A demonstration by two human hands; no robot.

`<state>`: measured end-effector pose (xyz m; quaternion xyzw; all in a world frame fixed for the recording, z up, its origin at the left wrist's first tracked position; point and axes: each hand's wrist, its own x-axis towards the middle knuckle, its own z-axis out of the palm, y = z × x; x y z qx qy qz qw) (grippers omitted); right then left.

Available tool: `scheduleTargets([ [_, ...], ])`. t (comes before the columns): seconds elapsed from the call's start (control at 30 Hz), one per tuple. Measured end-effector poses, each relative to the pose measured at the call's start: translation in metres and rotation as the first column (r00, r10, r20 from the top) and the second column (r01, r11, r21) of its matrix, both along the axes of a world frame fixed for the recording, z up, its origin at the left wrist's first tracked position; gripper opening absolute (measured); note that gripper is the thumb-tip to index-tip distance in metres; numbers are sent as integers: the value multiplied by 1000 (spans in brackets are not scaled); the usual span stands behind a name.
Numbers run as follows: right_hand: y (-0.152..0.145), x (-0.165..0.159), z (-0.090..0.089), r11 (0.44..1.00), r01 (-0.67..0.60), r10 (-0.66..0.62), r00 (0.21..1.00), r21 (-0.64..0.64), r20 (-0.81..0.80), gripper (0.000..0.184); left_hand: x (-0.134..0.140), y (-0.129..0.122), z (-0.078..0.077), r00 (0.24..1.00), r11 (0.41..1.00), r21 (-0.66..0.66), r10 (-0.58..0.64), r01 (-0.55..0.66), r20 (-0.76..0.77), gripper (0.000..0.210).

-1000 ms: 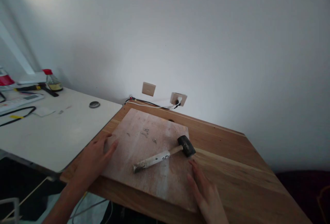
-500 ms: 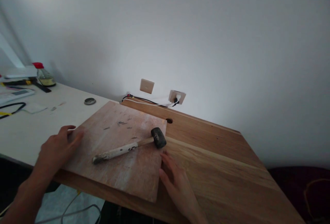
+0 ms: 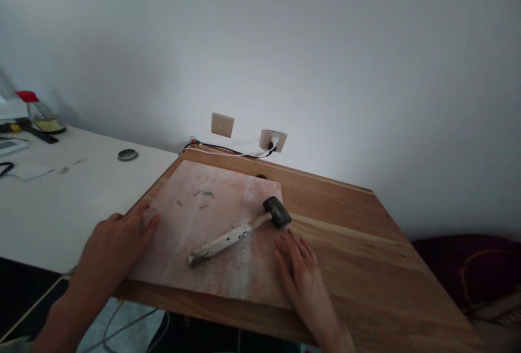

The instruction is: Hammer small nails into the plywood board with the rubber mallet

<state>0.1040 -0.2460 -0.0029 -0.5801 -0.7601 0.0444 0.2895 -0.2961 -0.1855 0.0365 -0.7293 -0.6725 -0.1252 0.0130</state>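
A flat, pinkish-brown board with pale stains lies on the wooden tabletop. Across it rests a mallet with a black head and a worn white-painted handle, its head at the board's right edge. Several small nails lie loose near the board's back. My left hand grips the board's left edge, thumb on top; its other fingertips are partly hidden. At the right edge, just below the mallet head, my right hand lies with fingers stretched out, touching the board.
On the white table at left are a round metal lid, a red-capped bottle and a black-and-yellow tool. Cables run along the wall to a socket. A dark red object stands at right.
The board has shifted right on the tabletop and turned to sit squarer to its front edge, carrying the mallet and nails. Both hands have moved right with it.
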Motion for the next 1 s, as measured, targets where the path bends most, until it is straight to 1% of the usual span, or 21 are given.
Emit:
scheduleTargets([
  [0.03,-4,13,-1,999,39,-39,999,35,10,33,11,-2,0,997,998,-27,-50,48,-59,42],
  [0.1,-14,39,-2,988,123,-126,992,88,27,32,33,-6,-4,989,989,-92,-125,118,-75,43],
  [0.2,-31,71,1,967,232,-238,970,106,47,35,59,-10,-10,985,982,-109,-145,154,90,44],
  [0.27,-40,83,5,952,293,-297,954,82,44,40,72,-11,-10,970,975,-111,-173,193,172,43],
  [0.3,-44,86,8,947,316,-318,948,65,30,43,76,-10,-8,961,967,-112,-204,227,186,41],
  [0.4,-47,82,17,944,328,-329,943,-16,-48,48,88,-4,2,939,947,-80,-293,311,182,38],
  [0.5,-39,67,26,951,255,-271,959,-174,-78,48,104,8,9,910,925,-21,-369,379,187,37],
  [0.57,-28,58,32,944,175,-203,976,-279,-75,46,121,18,9,883,896,-10,-435,444,179,36],
  [0.63,-17,52,38,932,134,-169,983,-338,-75,44,141,30,7,852,857,-34,-504,514,142,37],
  [0.7,-8,48,41,923,139,-185,978,-358,-97,45,161,42,5,826,825,-63,-557,562,86,37],
  [0.77,-6,49,41,915,161,-239,955,-371,-175,43,176,52,4,800,797,-79,-599,599,25,37],
  [0.8,-7,51,40,909,161,-271,929,-383,-251,41,182,56,4,780,777,-85,-626,624,4,37],
  [0.83,-10,54,38,904,147,-300,886,-401,-354,38,186,60,4,752,750,-92,-659,656,-6,37],
  [0.87,-15,57,36,900,117,-328,816,-421,-475,35,188,63,4,720,717,-96,-694,690,-5,37],
  [0.9,-21,61,34,896,77,-354,719,-438,-598,32,188,66,4,684,680,-99,-730,726,-2,38],
  [0.93,-27,65,32,893,38,-379,602,-448,-703,29,187,69,4,647,644,-102,-762,758,-4,38],
  [0.97,-34,68,31,891,7,-401,484,-455,-778,28,185,72,3,614,612,-102,-789,784,-17,37],
  [1.0,-40,72,29,886,-14,-422,387,-463,-820,29,183,75,2,587,588,-100,-808,803,-41,37],
])
